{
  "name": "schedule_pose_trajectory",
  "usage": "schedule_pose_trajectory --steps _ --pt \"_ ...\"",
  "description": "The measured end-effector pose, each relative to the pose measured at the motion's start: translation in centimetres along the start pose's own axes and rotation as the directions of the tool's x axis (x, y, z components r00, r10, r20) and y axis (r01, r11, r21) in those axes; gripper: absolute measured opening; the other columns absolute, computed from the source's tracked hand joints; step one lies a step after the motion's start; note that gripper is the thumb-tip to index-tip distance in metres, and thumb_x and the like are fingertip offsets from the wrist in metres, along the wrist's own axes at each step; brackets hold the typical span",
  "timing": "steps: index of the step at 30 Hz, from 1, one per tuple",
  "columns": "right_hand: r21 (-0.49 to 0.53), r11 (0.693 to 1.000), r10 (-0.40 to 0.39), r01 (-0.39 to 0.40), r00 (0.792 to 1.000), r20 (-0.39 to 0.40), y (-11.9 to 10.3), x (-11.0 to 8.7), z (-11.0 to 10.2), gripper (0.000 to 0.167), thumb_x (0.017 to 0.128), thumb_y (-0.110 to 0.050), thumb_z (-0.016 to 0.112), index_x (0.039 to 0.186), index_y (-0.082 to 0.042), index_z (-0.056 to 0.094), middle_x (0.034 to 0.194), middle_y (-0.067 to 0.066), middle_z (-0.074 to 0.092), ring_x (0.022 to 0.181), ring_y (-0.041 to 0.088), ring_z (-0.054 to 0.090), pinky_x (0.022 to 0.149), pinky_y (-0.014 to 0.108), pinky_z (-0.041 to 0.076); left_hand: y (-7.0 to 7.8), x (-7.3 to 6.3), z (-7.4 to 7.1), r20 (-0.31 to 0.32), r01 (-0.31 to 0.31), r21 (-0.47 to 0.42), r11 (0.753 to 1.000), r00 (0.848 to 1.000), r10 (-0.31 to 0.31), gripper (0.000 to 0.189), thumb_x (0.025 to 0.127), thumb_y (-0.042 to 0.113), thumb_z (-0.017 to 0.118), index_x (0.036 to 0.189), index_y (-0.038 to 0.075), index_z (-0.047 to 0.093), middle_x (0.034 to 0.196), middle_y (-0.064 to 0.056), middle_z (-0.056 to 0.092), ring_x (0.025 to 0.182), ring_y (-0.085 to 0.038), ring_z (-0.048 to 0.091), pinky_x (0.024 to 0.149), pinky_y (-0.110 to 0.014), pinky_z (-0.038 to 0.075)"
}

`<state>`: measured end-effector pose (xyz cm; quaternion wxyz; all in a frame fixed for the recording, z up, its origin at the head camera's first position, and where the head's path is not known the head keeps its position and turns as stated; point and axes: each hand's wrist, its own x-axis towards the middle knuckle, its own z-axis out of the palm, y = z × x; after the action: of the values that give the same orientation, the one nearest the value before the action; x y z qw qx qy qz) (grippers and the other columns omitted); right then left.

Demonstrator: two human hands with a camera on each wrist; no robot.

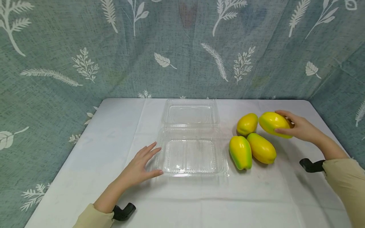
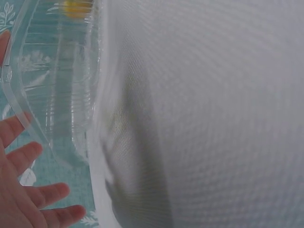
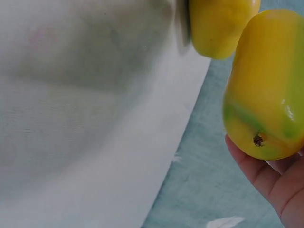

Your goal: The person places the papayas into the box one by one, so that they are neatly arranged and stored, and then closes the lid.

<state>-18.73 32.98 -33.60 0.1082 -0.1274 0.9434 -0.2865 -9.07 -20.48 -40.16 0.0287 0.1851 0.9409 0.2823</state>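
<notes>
My right hand grips a glossy yellow papaya tinged with green, thumb on the near side and fingers on the far side. In the right wrist view the same papaya shows a dark stem spot at its end. Three more papayas lie close together, left of and nearer than the held one. My left hand has its fingers spread at the left edge of a clear plastic clamshell box; whether it touches the rim I cannot tell. The box lies unfolded, its lid flat behind the base.
A white cloth covers the table. Behind it hangs a grey-green curtain with white leaf prints, also along both sides. Black wrist mounts stick out from both sleeves.
</notes>
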Motion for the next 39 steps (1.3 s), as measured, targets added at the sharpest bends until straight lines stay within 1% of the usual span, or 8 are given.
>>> schedule_pose_trajectory --steps 4,10,13,17,19,25,32,39 --pt "-0.012 0.999 -0.032 0.032 0.999 -0.006 -0.8 0.1 -0.2 0.075 0.088 -0.03 0.062 0.144 -0.003 0.021 0.13 0.026 0.039 0.101 0.033 0.046 0.074 0.039 0.047 0.0 0.0 0.0 0.0 0.001 -0.002 1.0 1.0 -0.001 0.074 0.077 0.051 0.066 0.139 0.023 0.038 0.15 0.002 0.023 0.134 -0.042 0.019 0.094 -0.067 0.028" --pt "-0.027 0.996 -0.087 0.087 0.996 -0.028 -2.8 0.2 0.0 0.073 0.086 -0.026 0.064 0.142 -0.002 0.025 0.133 0.025 0.039 0.104 0.034 0.048 0.077 0.039 0.047 0.0 0.0 0.0 0.002 0.0 -0.001 1.0 1.0 0.0 0.074 0.077 0.051 0.066 0.139 0.023 0.038 0.15 0.001 0.023 0.134 -0.043 0.02 0.094 -0.067 0.028" --pt "-0.042 0.991 -0.128 0.126 0.991 -0.038 -3.8 0.4 0.2 0.072 0.085 -0.024 0.066 0.141 -0.001 0.028 0.133 0.023 0.041 0.103 0.032 0.049 0.075 0.031 0.048 0.0 0.0 0.0 0.004 0.002 0.002 1.0 1.0 -0.002 0.074 0.076 0.052 0.066 0.139 0.023 0.038 0.15 0.001 0.023 0.134 -0.042 0.02 0.094 -0.067 0.028" --pt "-0.06 0.981 -0.189 0.187 0.982 -0.029 -5.1 0.7 0.4 0.072 0.083 -0.022 0.068 0.14 0.002 0.029 0.132 0.023 0.042 0.101 0.029 0.05 0.072 0.018 0.046 -0.1 0.0 0.0 0.006 0.002 0.007 1.0 1.0 -0.002 0.074 0.076 0.051 0.066 0.139 0.023 0.038 0.151 0.002 0.023 0.134 -0.042 0.02 0.094 -0.067 0.028" --pt "-0.068 0.976 -0.207 0.206 0.978 -0.019 -5.8 0.8 0.5 0.073 0.083 -0.023 0.068 0.139 0.002 0.029 0.13 0.023 0.043 0.099 0.029 0.051 0.072 0.021 0.047 -0.1 0.0 0.0 0.005 0.001 0.006 1.0 1.0 -0.001 0.075 0.076 0.051 0.066 0.139 0.023 0.038 0.151 0.002 0.023 0.134 -0.042 0.02 0.094 -0.067 0.028" --pt "-0.091 0.979 -0.186 0.184 0.982 -0.014 -7.7 1.2 1.0 0.074 0.081 -0.027 0.07 0.139 -0.002 0.032 0.133 0.019 0.043 0.102 0.028 0.052 0.082 0.043 0.048 -0.2 0.0 0.0 0.004 0.0 0.003 1.0 1.0 0.0 0.075 0.077 0.051 0.066 0.139 0.023 0.037 0.151 0.002 0.022 0.134 -0.042 0.02 0.095 -0.066 0.028" --pt "-0.136 0.96 -0.247 0.245 0.969 0.001 -9.1 1.7 1.5 0.073 0.083 -0.032 0.067 0.139 -0.001 0.032 0.131 0.02 0.044 0.103 0.029 0.052 0.084 0.048 0.046 -0.1 0.0 0.0 0.005 0.003 0.002 1.0 1.0 -0.003 0.075 0.076 0.051 0.067 0.139 0.023 0.038 0.151 0.002 0.023 0.134 -0.042 0.02 0.095 -0.066 0.028" --pt "-0.138 0.956 -0.256 0.258 0.966 0.027 -10.9 2.0 2.3 0.072 0.083 -0.032 0.067 0.139 -0.002 0.032 0.132 0.019 0.044 0.107 0.03 0.05 0.089 0.051 0.043 -0.1 0.1 0.0 0.009 0.003 0.001 1.0 1.0 -0.003 0.075 0.076 0.051 0.067 0.139 0.021 0.038 0.151 0.002 0.022 0.134 -0.042 0.02 0.095 -0.066 0.028"
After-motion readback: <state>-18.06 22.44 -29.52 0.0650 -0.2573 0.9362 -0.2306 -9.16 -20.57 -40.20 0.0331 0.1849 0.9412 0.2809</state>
